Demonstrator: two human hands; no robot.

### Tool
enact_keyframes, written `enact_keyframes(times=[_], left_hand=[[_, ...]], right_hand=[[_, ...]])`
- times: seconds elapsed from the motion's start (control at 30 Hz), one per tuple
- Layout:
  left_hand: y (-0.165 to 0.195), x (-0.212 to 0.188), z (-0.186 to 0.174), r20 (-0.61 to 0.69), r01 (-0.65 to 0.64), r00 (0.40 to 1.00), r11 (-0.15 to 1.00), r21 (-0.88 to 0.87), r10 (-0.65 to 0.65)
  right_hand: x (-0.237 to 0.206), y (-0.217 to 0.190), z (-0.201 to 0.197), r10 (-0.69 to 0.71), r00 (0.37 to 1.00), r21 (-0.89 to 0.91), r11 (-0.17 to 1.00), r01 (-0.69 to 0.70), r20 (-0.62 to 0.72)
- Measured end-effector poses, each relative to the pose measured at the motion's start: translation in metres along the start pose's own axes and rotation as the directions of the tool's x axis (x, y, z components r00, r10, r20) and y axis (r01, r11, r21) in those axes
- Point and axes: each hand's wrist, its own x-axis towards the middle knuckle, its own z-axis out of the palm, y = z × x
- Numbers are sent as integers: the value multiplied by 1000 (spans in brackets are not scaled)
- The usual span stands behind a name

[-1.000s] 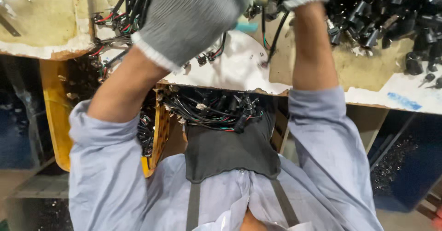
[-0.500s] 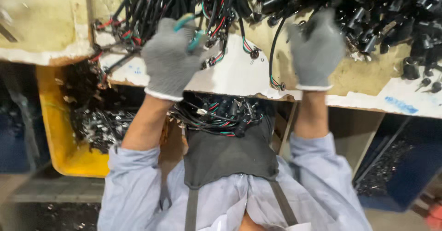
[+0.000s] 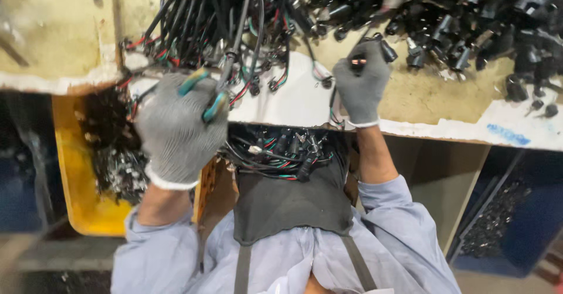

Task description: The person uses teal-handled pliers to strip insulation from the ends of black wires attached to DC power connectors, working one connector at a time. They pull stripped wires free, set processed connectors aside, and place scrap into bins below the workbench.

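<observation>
Left hand [image 3: 176, 133] closed around teal-handled cutters [image 3: 206, 97]; right hand [image 3: 360, 83] pinching a black connector [image 3: 358, 62], cable pile [image 3: 234, 18] just above.

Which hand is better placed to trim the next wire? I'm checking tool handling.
Probably the left hand: it grips the teal-handled cutters right at the cable bundle. The right hand holds a black connector.

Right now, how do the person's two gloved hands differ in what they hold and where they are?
The left hand grips a teal-handled cutting tool at the bench edge, near the camera; the right hand pinches a small black connector, farther up on the bench. The left hand works at the bundle of wires; the right hand sits beside the pile of black connectors. Both wear grey knit gloves.
</observation>
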Motion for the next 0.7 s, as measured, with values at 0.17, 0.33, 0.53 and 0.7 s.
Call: enact_keyframes(times=[0.17, 0.33, 0.53, 0.7], left_hand=[[12, 22, -67, -163, -106, 981, 994, 15, 107], [14, 63, -46, -276, -224, 940, 973, -56, 201], [19, 26, -63, -677, -233, 736, 946, -226, 20], [-35, 47, -27, -488, -73, 872, 984, -165, -17]], right_hand=[[19, -19, 2, -199, 979, 180, 962, 203, -43], [64, -34, 40, -256, 967, 104, 961, 256, -15], [63, -39, 37, -196, 978, 113, 976, 187, 75], [66, -79, 33, -357, 914, 493, 840, 224, 192]])
